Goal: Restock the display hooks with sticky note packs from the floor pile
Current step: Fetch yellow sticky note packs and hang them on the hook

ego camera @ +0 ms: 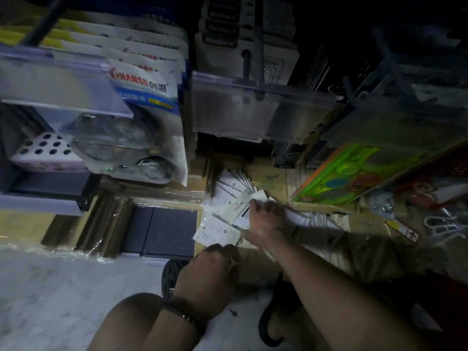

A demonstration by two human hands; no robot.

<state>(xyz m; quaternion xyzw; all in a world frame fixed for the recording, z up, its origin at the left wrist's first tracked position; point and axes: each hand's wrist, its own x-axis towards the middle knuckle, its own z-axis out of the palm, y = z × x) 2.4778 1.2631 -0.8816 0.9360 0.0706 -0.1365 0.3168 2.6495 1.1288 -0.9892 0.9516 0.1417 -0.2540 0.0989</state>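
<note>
Right hand (268, 219) gripping sticky note packs (229, 196), left hand (210, 274) curled beside

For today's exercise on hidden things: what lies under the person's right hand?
Under the right hand lies a fanned pile of white sticky note packs on cardboard. The hand covers the pile's middle, so whether its fingers grip a pack cannot be seen.

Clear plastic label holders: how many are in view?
3: the left label holder, the middle label holder and the dim right label holder; others may be hidden.
</note>
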